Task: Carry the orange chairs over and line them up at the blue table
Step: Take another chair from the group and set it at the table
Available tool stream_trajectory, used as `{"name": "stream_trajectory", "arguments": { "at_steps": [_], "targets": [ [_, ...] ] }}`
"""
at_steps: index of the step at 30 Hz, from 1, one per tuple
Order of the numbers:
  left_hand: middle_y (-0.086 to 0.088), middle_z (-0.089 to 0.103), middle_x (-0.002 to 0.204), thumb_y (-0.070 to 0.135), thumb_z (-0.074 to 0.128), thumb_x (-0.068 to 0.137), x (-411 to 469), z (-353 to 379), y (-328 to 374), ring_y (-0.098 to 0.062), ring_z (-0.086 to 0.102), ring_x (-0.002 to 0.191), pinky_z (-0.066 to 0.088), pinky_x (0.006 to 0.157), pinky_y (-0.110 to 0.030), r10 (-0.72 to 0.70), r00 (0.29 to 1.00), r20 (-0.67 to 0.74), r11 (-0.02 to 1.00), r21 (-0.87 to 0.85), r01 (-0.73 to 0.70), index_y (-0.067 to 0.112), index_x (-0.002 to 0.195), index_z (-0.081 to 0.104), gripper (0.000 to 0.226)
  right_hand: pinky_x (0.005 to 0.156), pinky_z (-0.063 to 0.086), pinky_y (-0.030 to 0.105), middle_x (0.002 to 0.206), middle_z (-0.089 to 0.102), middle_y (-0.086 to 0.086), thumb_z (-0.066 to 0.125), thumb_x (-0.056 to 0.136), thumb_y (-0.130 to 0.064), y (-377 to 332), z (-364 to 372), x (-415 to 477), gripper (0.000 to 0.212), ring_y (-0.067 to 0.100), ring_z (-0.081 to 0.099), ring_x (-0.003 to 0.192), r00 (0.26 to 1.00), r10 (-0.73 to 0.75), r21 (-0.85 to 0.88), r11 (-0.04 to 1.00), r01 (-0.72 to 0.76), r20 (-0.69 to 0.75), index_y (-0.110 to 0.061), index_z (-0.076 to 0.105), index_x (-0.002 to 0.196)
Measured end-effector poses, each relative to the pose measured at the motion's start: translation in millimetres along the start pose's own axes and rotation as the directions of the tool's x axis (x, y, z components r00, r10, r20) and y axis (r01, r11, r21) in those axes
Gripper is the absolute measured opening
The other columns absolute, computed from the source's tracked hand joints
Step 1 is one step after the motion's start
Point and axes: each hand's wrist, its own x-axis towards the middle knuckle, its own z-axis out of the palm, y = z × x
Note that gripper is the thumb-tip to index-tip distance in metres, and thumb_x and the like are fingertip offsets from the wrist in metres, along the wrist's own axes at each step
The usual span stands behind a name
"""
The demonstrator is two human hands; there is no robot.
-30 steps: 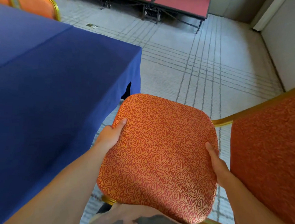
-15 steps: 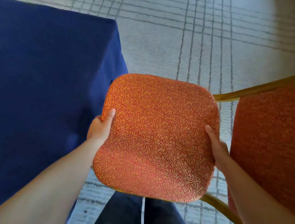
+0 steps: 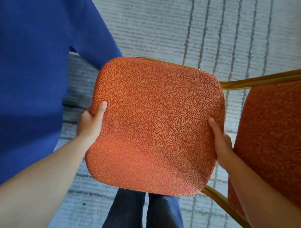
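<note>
Head view, one lot, logged from my remote station. Item: orange chair (image 3: 154, 126), seat facing up, padded back (image 3: 274, 136) to my right on a gold frame (image 3: 261, 79). It is just beside the draped corner of the blue bench (image 3: 36, 74), over striped carpet (image 3: 167, 28), with dark trousers (image 3: 142, 215) below its near edge. Its feet are hidden under the seat, so I cannot tell whether they touch the floor. Item: left grip (image 3: 90, 123), thumb on top of the seat's left edge, fingers tucked beneath, holding the chair. Item: right grip (image 3: 219, 139), holding the opposite edge the same way, close to the back. Purpose, as I judge it: gripping two opposite edges levels the seat and lets me square the chair to the bench without catching the cloth.
</note>
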Motion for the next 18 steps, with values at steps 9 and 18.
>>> {"name": "stream_trajectory", "arguments": {
  "at_steps": [9,18],
  "targets": [
    [-0.009,0.063,0.093,0.062,0.049,0.090,51,67,-44,-0.032,0.063,0.098,0.039,0.074,-0.030,-0.051,0.997,-0.056,0.999,0.015,0.052,0.009,0.103,0.065,0.058,0.091,0.054,0.038,0.108,0.074,-0.002,0.072,0.052,-0.077,33,20,76,0.071,0.019,0.069,0.100,0.997,0.068,-0.003,0.998,-0.068,0.033,-0.028,0.068,0.104],
    [-0.014,0.064,0.117,0.065,0.045,0.090,74,95,-53,-0.032,0.059,0.110,0.037,0.080,-0.029,-0.086,0.994,-0.070,0.994,0.061,0.090,0.009,0.115,0.061,0.064,0.088,0.053,0.035,0.107,0.070,-0.003,0.065,0.079,-0.065,45,30,107,0.058,0.016,0.066,0.097,0.997,0.078,-0.026,0.997,-0.079,-0.030,-0.025,0.064,0.120]
  ]
}}
